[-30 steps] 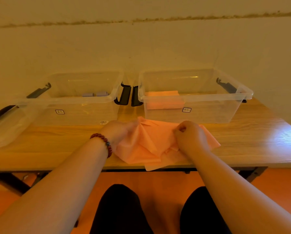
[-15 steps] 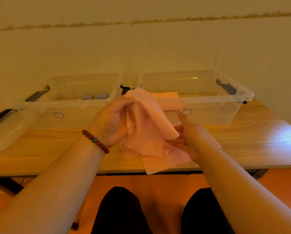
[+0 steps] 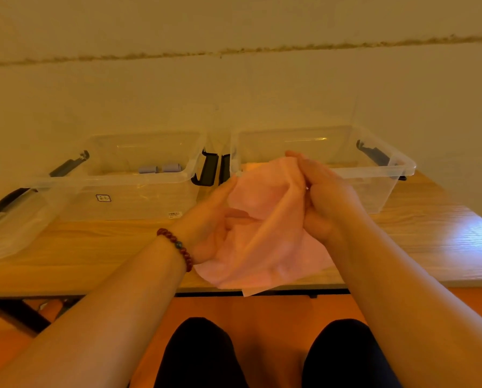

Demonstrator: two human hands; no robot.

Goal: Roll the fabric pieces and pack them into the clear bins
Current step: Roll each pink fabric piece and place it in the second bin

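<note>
We show the crumpled pink fabric sheet (image 3: 265, 242) held up over the wooden tabletop (image 3: 94, 247), before the right-hand clear plastic bin (image 3: 396, 169); the left hand (image 3: 209, 222) grips its 9 o'clock edge in curled fingers, and the right hand (image 3: 323, 197) pinches its 1 o'clock corner. We judge that rolling from these creases would give a skewed, loose roll, since nothing lies flat. Its long axis runs 1 to 7 o'clock, the free corner pointing toward 6 o'clock.

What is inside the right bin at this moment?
Only a sliver of orange fabric shows in the right bin, near its left wall. The pink fabric, held up by the left hand and right hand, covers the rest there.
</note>
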